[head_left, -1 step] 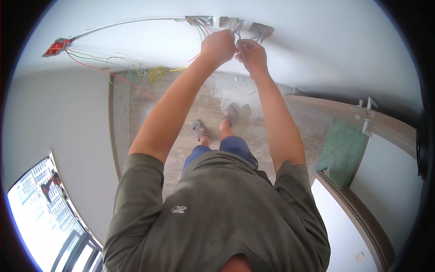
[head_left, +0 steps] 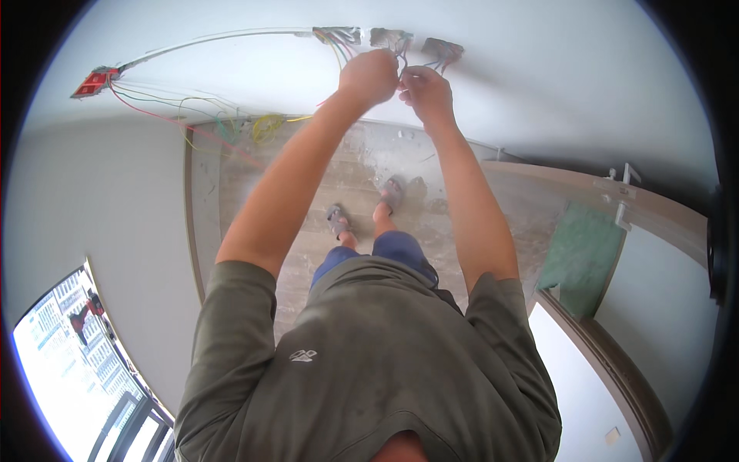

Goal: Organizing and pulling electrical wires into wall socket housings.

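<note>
At twelve o'clock, wires [head_left: 403, 59] are hanging from the middle box [head_left: 387, 37]; my right hand [head_left: 429, 94] is pinching them. My left hand [head_left: 369, 79] is hiding its fingertips, so I can't tell its grip. Uneven pulling could be slipping one loose.

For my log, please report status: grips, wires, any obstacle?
Left grip at wires below middle wall box, hold unclear. Right grip apparently pinching them. No obstacle visible.

Daylight glares through the window [head_left: 58, 343] at your lower left, bleaching the view; the bright wall [head_left: 231, 69] darkens toward your right. Edges bow, corners go black, and the wires [head_left: 403, 54] look soft.
</note>
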The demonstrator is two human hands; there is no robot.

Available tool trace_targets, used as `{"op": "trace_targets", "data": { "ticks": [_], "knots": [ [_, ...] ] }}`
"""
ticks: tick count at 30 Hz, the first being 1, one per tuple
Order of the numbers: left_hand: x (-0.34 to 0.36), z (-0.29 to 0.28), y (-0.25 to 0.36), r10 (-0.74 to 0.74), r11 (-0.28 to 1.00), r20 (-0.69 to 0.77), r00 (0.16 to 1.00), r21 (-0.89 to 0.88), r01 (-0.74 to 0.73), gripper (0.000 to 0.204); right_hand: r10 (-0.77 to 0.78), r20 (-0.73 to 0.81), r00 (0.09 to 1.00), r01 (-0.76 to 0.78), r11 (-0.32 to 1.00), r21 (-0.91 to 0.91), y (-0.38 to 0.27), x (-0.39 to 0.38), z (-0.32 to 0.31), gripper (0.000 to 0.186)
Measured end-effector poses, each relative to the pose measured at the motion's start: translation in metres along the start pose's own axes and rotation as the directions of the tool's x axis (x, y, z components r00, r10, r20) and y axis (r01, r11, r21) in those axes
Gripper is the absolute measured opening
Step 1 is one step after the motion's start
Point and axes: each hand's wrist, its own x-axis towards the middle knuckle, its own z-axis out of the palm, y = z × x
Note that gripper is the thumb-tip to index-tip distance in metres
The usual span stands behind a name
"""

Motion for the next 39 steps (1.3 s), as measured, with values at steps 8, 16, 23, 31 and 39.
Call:
{"op": "trace_targets", "data": {
  "ticks": [8, 16, 23, 31, 39],
  "knots": [
    [-0.004, -0.020, 0.001, 0.008, -0.092, 0.460, 0.888, -0.884, 0.459, 0.027, -0.079, -0.022, 0.997, 0.073, 0.977, -0.201, 0.004, 0.004, 0.001, 0.023],
    [0.002, -0.001, -0.019, 0.040, 0.131, 0.370, 0.928, -0.923, 0.362, 0.025, 0.023, 0.058, 0.998, -0.021, 0.999, -0.030, -0.002, -0.004, 0.009, 0.026],
    [0.001, -0.006, 0.002, -0.026, -0.090, 0.494, 0.869, -0.867, 0.491, 0.022, 0.191, -0.095, 0.977, -0.091, 0.777, 0.623, 0.040, -0.006, -0.007, 0.031],
    [0.014, -0.025, -0.008, -0.056, -0.195, 0.661, 0.748, -0.742, 0.641, 0.022, 0.130, 0.053, 0.990, -0.116, 0.545, 0.831, 0.052, 0.027, -0.005, 0.020],
    [0.017, -0.034, -0.008, -0.015, -0.277, 0.694, 0.720, -0.695, 0.664, 0.024, 0.268, -0.171, 0.948, -0.087, 0.736, 0.672, 0.040, 0.035, 0.007, 0.035]
  ]
}}
